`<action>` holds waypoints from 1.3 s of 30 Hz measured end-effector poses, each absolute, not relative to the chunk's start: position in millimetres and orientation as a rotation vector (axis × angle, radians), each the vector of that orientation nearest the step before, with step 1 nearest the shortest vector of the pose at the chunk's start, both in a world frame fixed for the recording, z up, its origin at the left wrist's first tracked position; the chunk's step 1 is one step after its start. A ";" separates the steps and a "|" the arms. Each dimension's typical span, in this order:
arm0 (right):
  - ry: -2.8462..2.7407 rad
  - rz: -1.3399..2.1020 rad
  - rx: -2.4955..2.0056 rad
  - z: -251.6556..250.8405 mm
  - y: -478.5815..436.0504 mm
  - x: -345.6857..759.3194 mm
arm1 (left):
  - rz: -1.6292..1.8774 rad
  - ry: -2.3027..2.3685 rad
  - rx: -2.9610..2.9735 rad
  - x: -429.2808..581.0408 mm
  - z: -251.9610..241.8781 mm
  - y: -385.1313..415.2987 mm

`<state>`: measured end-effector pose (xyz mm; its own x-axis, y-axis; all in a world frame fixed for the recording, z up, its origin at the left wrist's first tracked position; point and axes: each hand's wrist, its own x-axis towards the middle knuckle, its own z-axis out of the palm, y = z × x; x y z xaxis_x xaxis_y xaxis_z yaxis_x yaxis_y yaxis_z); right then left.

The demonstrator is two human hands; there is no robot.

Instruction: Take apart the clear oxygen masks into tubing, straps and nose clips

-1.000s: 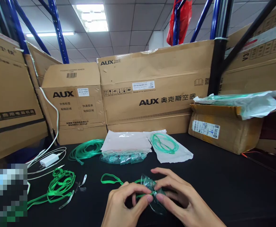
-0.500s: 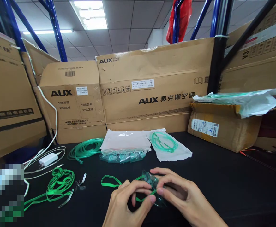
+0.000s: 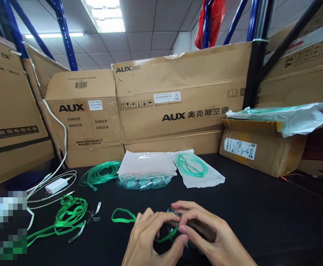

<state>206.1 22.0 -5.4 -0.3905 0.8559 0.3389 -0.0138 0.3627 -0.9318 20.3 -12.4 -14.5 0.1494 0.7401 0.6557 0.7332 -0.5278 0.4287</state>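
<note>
Near the front middle of the black table, my left hand [image 3: 153, 236] and my right hand [image 3: 206, 229] meet around a clear plastic mask [image 3: 172, 211], mostly hidden by the fingers. A green elastic strap [image 3: 122, 220] loops out on the left behind my left hand, and part of it shows between the hands. My right thumb and index finger pinch the strap's end at the mask. The left fingers curl against the mask and strap, with the thumb below.
Green straps [image 3: 71, 214] and small clear strips [image 3: 78, 232] lie at left, near a white charger [image 3: 56, 186]. Behind are coiled green tubing [image 3: 100, 175], white packets [image 3: 147, 164] and a tube on a white sheet [image 3: 203, 181]. A cardboard box [image 3: 264, 151] stands at right.
Both hands have closed in further over the mask, hiding more of it. The strap's loop has shifted slightly left.
</note>
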 end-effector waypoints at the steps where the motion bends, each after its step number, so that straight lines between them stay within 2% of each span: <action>1: -1.686 1.168 -0.750 -5.5 21.6 205.5 | 1.336 1.532 2.379 20.5 -13.2 -12.9; 7: -1.650 1.215 -0.743 -2.5 18.5 207.2 | 1.266 1.640 2.397 21.6 -9.3 -13.9; 16: -1.560 1.279 -0.728 -0.7 19.6 210.5 | 1.353 1.624 2.406 19.6 -12.7 -11.8; 34: -1.370 1.041 -0.779 -0.7 23.3 215.3 | 1.303 1.726 2.402 19.5 -10.1 -13.9; 39: -1.474 1.104 -0.791 -1.8 26.0 213.9 | 1.362 1.684 2.396 19.5 -10.0 -14.0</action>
<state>213.9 26.0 -1.8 -0.1987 0.9119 0.3590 -0.0879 0.3482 -0.9333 19.5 -14.0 -10.0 0.1024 0.7349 0.6704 0.8093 -0.4534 0.3734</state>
